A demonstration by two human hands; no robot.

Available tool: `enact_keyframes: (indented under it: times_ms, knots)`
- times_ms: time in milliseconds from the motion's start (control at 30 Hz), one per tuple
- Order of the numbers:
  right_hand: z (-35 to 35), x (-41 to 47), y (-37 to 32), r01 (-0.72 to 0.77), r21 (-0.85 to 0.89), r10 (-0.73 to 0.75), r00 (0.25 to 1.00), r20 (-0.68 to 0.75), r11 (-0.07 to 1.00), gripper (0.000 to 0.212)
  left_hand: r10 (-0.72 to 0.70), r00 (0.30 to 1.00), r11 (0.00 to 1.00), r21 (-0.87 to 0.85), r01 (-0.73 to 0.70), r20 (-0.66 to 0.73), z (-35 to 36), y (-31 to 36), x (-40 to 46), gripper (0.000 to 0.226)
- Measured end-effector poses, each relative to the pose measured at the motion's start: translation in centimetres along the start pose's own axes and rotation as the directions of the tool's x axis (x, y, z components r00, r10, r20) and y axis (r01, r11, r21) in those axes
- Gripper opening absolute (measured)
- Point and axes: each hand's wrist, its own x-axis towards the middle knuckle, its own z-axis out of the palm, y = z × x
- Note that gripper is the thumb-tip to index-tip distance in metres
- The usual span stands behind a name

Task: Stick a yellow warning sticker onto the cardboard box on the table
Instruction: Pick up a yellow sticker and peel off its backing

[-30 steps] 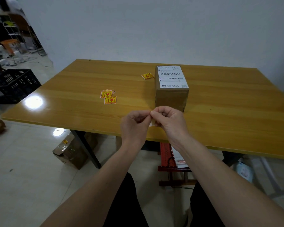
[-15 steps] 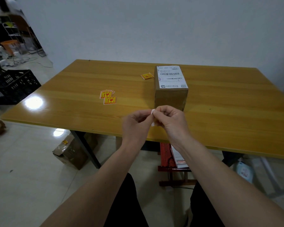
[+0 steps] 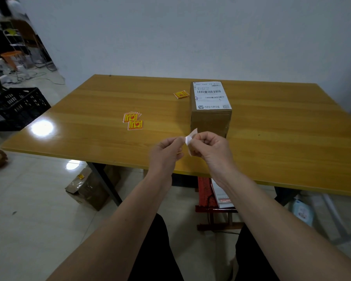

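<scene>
We pinch a small sticker (image 3: 190, 138) between our left hand (image 3: 166, 153) and right hand (image 3: 209, 148), its white backing showing, just in front of the cardboard box (image 3: 211, 118) standing on the tabletop (image 3: 282, 138). Spare yellow stickers (image 3: 133, 120) lie left of it.

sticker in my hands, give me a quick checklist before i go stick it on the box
1. Sticker held: ok. The left hand and right hand both pinch the small sticker piece between them.
2. Backing peeled off: cannot tell. A white flap sticks up between the fingertips, but whether it is fully free is not visible.
3. Yellow face turned the right way: cannot tell. Only the pale side shows.
4. Free spot on the cardboard box: ok. The near brown side is bare; the shipping label covers the top.
5. Path to the box: ok. Bare table lies between hands and box.
6. Spare stickers: ok, lying on the table to the left.
</scene>
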Motion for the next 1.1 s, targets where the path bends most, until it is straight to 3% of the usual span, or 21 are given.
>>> enact_keyframes:
  times_ms: [467, 1100]
  knots:
    - [-0.3, 0.4, 0.1, -0.068, -0.007, 0.067, 0.993, -0.092, 0.998, 0.015, -0.052, 0.992, 0.996, -0.076, 0.044, -0.111, -0.1, -0.4, 0.4, 0.010]
    - [-0.1, 0.6, 0.3, -0.090, -0.011, 0.088, 0.992, -0.091, 0.996, 0.014, -0.074, 0.970, 0.989, -0.145, 0.041, -0.230, -0.8, -0.4, 1.1, 0.011]
